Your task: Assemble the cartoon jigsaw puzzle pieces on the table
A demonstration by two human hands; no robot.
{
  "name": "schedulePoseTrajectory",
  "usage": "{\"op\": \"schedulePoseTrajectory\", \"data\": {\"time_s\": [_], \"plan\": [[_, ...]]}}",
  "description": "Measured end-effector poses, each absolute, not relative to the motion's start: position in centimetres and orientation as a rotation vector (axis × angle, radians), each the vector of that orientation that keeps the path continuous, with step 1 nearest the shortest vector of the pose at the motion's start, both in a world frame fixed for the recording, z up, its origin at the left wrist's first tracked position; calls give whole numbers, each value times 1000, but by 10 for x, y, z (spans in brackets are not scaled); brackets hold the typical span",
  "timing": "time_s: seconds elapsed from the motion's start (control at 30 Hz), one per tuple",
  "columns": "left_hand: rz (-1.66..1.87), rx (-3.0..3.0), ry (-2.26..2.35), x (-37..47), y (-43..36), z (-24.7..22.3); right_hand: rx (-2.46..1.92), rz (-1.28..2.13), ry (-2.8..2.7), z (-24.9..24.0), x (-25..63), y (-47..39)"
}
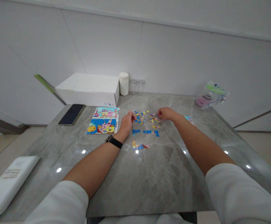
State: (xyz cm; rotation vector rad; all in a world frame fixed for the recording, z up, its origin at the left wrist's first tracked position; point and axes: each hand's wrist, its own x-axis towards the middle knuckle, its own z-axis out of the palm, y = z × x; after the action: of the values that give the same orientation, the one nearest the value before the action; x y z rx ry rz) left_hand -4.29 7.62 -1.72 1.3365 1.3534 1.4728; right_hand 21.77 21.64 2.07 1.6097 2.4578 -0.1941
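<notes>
Loose jigsaw puzzle pieces (143,117) lie in a scattered group between my two hands. My left hand (127,121), a black watch on its wrist, rests at the group's left edge with fingers curled together; whatever they hold is hidden. At the right edge, the fingers of my right hand (166,113) are pinched down at a heap of pieces (154,119), too small to tell what is in them. Nearer me lie a joined blue strip (150,133), a smaller blue section (136,132) and a joined multicoloured section (140,146).
A cartoon picture sheet (104,122) lies left of my left hand, beside a phone (71,114). Behind stand a white box (88,88), a white bottle (124,84) and two clear jars (137,87). A plastic bag (211,95) sits back right; a white device (11,183) lies front left.
</notes>
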Motion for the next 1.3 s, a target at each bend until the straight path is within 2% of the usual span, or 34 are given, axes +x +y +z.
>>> {"op": "schedulePoseTrajectory", "data": {"time_s": [0.1, 0.17, 0.4, 0.6, 0.83, 1.03, 1.3], "plan": [[1458, 1330, 1356, -42, 76, -16, 1634, -253, 2539, 26, 225, 210], [1451, 1330, 1367, -42, 76, -15, 1694, -430, 2648, 30, 230, 202], [1388, 1478, 1269, -36, 62, -7, 1864, -1767, 2804, 33, 230, 135], [1383, 1659, 1291, -27, 33, 26, 1855, -2316, 2670, 25, 209, 67], [1161, 1812, 1222, -10, -2, 58, 1719, -2501, 2605, 11, 196, 25], [1149, 1795, 1391, -8, -29, 27, 1796, -2554, 2652, -7, 183, 12], [1111, 1635, 1359, -8, -29, -1, 1752, -2562, 2610, -17, 183, 1]]}}
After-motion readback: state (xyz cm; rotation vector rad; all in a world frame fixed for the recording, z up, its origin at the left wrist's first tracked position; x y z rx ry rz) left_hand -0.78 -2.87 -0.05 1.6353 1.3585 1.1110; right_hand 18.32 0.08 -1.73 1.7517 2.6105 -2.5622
